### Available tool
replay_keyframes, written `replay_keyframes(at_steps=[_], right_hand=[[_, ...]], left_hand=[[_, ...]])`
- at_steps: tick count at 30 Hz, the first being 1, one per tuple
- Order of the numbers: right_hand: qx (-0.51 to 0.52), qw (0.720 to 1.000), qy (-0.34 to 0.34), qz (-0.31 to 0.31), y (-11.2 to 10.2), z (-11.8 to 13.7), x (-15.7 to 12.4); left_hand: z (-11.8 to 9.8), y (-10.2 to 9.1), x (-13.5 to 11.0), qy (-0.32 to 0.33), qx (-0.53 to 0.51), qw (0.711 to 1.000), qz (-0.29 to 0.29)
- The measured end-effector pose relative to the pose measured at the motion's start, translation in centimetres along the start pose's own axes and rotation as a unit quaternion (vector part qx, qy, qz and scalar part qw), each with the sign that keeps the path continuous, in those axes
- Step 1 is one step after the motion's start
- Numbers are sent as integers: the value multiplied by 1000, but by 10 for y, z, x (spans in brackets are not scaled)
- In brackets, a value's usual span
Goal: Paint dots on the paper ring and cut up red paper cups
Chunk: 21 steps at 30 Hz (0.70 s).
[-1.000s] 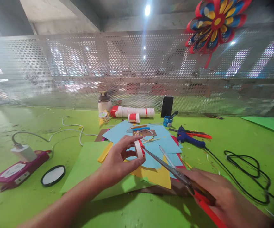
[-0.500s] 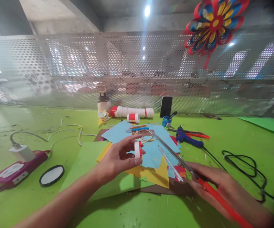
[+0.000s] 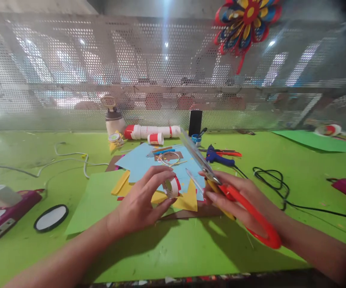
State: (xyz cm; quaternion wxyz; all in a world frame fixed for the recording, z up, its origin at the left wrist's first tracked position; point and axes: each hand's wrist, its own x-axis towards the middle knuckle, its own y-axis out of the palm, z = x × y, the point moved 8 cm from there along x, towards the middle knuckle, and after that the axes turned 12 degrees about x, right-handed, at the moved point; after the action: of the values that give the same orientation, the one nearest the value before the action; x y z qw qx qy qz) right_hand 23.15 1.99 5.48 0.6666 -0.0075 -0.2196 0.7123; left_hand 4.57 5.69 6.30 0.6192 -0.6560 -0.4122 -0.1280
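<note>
Between the thumb and fingers of my left hand (image 3: 140, 200) is a short cut section of a paper cup (image 3: 174, 186), white outside with a red edge. It is held above the paper sheets, its hollow side turned partly towards me. My right hand (image 3: 235, 196) grips a pair of scissors (image 3: 201, 162) with red handles, blades pointing up and away to the left. The blades look closed together. Something yellow (image 3: 221, 196) shows along the right fingers; whether it is held I cannot tell. Under both hands lie blue paper (image 3: 137, 158) and yellow paper (image 3: 187, 202).
A blue glue gun (image 3: 219, 157) lies right, its black cord (image 3: 281, 184) coiled beside it. Stacked paper cups (image 3: 155, 131), a single cup (image 3: 156, 139), a spray bottle (image 3: 114, 120) and a phone (image 3: 195, 123) stand behind. At left are a power strip (image 3: 14, 214) and a round black-rimmed disc (image 3: 51, 218).
My right hand has turned the scissors, lifting the blades and bringing the red handle loops into view. My left hand has tilted the cup section. The whole view has shifted right and down.
</note>
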Motion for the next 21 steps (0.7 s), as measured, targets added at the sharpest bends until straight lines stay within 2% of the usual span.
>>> replay_keyframes(at_steps=[4, 8, 13, 21], right_hand=[[72, 996, 6, 43, 24, 14, 11], [112, 992, -26, 59, 39, 29, 21], [111, 992, -55, 33, 42, 31, 21], [103, 989, -106, -3, 41, 22, 18]], left_hand=[[-9, -2, -2, 35, 18, 999, 1], [-8, -1, -2, 30, -3, 1000, 2], [-1, 2, 1, -2, -49, 999, 3], [11, 14, -2, -86, -129, 987, 49]])
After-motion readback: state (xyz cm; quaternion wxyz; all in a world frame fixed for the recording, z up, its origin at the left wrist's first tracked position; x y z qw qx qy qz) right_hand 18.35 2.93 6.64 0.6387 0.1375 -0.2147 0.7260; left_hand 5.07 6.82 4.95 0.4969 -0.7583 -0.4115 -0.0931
